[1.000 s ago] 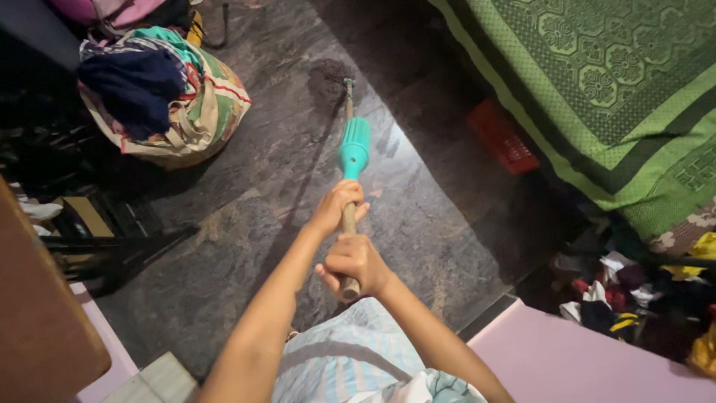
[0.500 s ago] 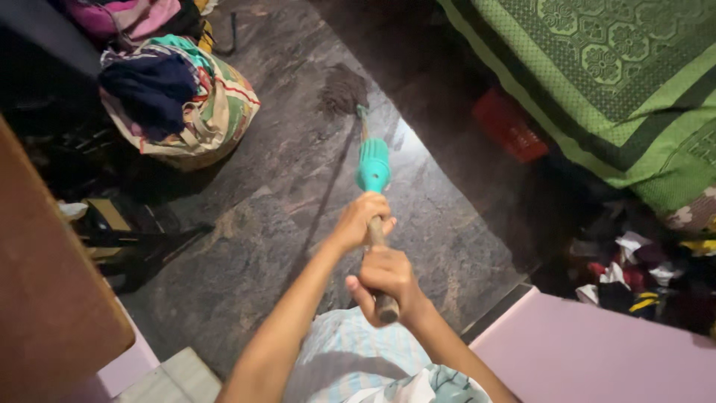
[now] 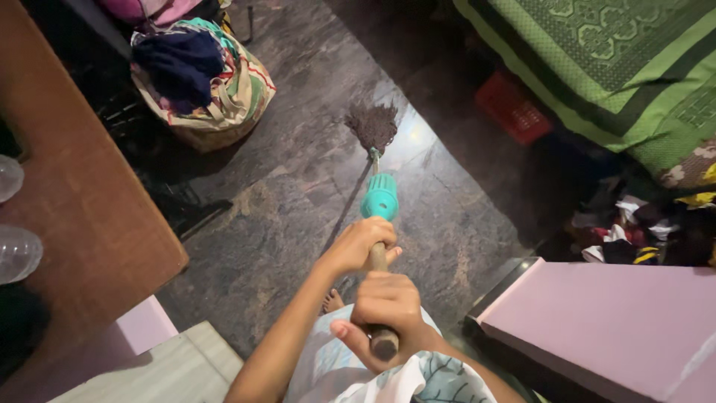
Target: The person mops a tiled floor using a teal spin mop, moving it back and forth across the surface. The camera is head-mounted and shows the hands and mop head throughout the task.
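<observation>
A mop stands nearly upright before me: a wooden handle (image 3: pixel 378 259), a teal plastic collar (image 3: pixel 380 197) and a dark stringy head (image 3: pixel 373 125) resting on the dark stone floor (image 3: pixel 283 216). My left hand (image 3: pixel 356 245) grips the handle just below the teal collar. My right hand (image 3: pixel 385 308) is closed round the handle's top end, close to my body. My foot shows beneath my left forearm.
A cloth bag (image 3: pixel 201 78) stuffed with clothes sits at the far left. A brown wooden tabletop (image 3: pixel 74 209) with clear plastic bottles (image 3: pixel 16 252) lies left. A bed with a green cover (image 3: pixel 619 67), a red basket (image 3: pixel 513 108), piled clothes (image 3: pixel 641 231) and a pink surface (image 3: pixel 619 321) lie right.
The mop head has moved farther from me and a little right across the floor. The view has shifted, so the wooden tabletop now fills the left side. Both hands keep their grip.
</observation>
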